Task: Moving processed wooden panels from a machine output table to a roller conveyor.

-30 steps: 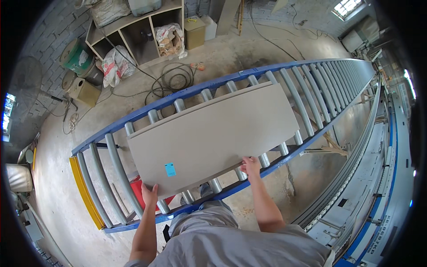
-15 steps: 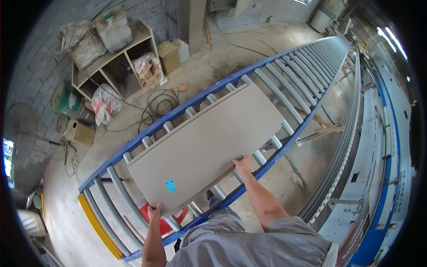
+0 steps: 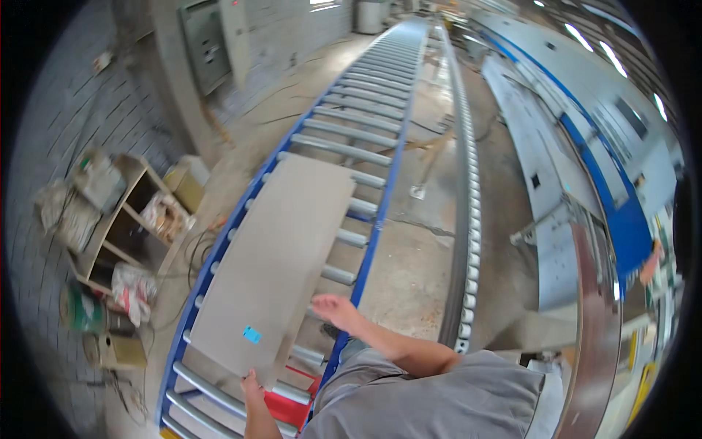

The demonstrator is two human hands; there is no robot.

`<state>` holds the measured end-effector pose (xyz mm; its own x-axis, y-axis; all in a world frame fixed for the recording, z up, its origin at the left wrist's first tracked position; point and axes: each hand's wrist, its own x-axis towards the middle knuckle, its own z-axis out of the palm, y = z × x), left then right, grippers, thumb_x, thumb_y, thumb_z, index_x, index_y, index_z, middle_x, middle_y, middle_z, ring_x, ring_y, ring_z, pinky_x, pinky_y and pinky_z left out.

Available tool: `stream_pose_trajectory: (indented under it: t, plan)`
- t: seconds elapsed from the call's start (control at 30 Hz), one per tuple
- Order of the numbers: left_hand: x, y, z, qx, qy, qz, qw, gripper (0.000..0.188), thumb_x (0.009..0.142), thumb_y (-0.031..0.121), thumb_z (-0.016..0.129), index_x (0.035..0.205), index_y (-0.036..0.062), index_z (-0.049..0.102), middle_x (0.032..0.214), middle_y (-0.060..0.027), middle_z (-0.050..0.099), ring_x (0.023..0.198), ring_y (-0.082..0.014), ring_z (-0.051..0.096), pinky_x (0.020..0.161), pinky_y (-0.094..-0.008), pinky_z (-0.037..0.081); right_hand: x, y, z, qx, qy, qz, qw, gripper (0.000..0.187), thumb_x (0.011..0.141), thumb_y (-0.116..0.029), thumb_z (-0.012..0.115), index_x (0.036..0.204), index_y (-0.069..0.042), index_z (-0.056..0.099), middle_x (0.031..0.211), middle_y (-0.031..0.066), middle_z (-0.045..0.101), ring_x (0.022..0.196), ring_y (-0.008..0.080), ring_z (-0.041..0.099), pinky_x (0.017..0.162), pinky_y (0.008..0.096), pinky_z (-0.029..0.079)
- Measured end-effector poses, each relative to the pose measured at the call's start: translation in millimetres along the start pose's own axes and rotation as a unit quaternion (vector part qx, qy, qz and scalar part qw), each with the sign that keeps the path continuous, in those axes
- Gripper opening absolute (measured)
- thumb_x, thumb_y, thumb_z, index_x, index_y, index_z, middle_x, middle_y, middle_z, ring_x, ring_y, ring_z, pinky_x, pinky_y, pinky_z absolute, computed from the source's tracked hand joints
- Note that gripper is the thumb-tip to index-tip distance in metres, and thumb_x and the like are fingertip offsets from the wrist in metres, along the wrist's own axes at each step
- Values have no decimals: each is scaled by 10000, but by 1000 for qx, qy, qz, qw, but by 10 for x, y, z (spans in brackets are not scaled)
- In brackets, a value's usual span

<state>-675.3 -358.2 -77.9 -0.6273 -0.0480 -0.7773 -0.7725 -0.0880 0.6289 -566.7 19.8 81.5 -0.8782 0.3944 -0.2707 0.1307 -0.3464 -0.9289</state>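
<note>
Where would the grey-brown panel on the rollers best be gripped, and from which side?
Likely the long right edge of the panel and its near end, from the person's side, thumbs on top, fingers underneath: it lies flat with no visible handle, while gaps between the rollers should leave finger room.

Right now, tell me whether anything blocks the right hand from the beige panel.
Nothing visible stands between the right hand and the beige panel; the hand is close beside its long edge, contact unclear.
</note>
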Motion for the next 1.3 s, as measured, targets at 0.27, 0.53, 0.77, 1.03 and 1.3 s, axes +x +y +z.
stream_pose_trajectory:
  t: [0.27,0.53,0.77,1.03,1.3]
  plan:
    - [250,-72,22,103,14,14,994,457,904,400,505,1236,89,470,1107,-106,570,954,-305,574,736,-501,490,-1985,-874,-676,72,27,-24,997,273,871,-113,612,1129,-26,592,1023,29,614,932,99,569,792,241,457]
    - [-547,-323,604,475,244,267,802,493,834,383,535,1132,-8,565,1156,-177,571,937,-352,560,832,-445,467,-3072,-1043,-1735,125,263,-68,954,285,882,-135,589,1142,-17,573,1047,83,630,951,150,595,856,292,472]
    - [-1390,-928,1844,498,166,581,622,424,766,184,661,1137,16,544,1167,-202,477,970,-358,532,836,-443,458,-3936,-800,-2719,167,359,-64,916,236,899,-131,557,1103,-15,580,994,96,645,884,171,618,824,310,503]
    - [-3932,-1294,3964,271,-205,463,819,331,834,94,573,1149,2,526,1231,-148,447,997,-235,531,850,-332,448,-5376,-491,-4498,153,515,-86,839,239,879,-105,560,1093,-3,590,964,86,649,855,146,609,775,278,492]
    - [-5298,-2369,5107,293,-422,510,690,218,866,42,555,1080,0,564,1075,-87,562,926,-165,569,816,-279,472,-6832,-96,-5761,90,713,-107,687,229,844,-95,552,1041,-7,631,909,50,654,773,98,559,702,239,455]
